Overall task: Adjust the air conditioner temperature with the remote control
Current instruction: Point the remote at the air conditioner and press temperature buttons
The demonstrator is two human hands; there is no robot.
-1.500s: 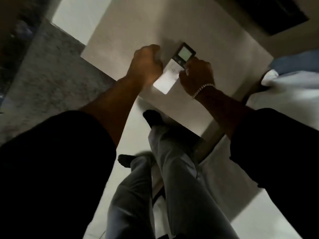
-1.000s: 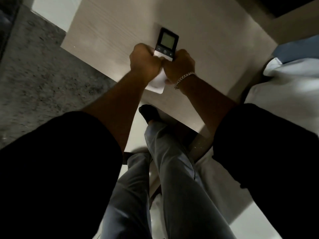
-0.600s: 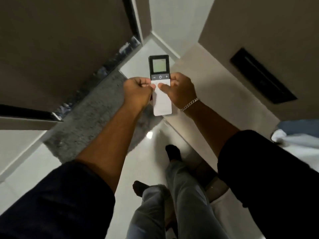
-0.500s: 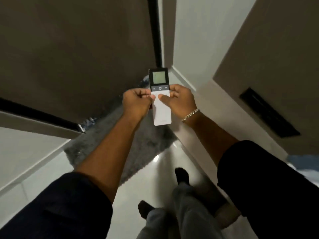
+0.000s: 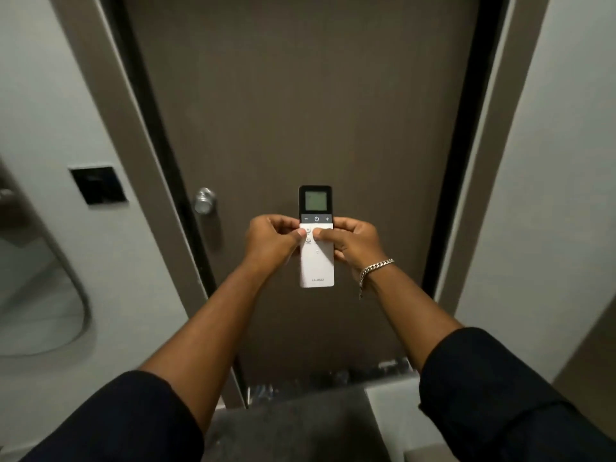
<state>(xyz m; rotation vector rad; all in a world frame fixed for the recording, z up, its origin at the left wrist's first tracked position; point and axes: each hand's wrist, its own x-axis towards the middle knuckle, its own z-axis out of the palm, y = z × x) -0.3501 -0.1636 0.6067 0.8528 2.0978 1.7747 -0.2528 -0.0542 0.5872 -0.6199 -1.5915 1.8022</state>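
Observation:
The remote control [image 5: 316, 261] is a slim white bar with a black top that carries a small grey screen and a row of minus, power and plus keys. I hold it upright at arm's length in front of a door. My left hand [image 5: 271, 243] grips its left edge and my right hand [image 5: 353, 245] grips its right edge. Both thumbs rest on the white face just below the black key row, near two small round buttons. No air conditioner is in view.
A dark brown door [image 5: 300, 111] fills the middle, with a round metal knob [image 5: 205, 201] at its left edge. A black wall switch plate [image 5: 98, 185] sits on the pale wall at left. A grey mat [image 5: 293, 425] lies on the floor below.
The view has swung up from the table and floor to the door. Both hands lifted the remote off the table and now hold it upright, thumbs on its face.

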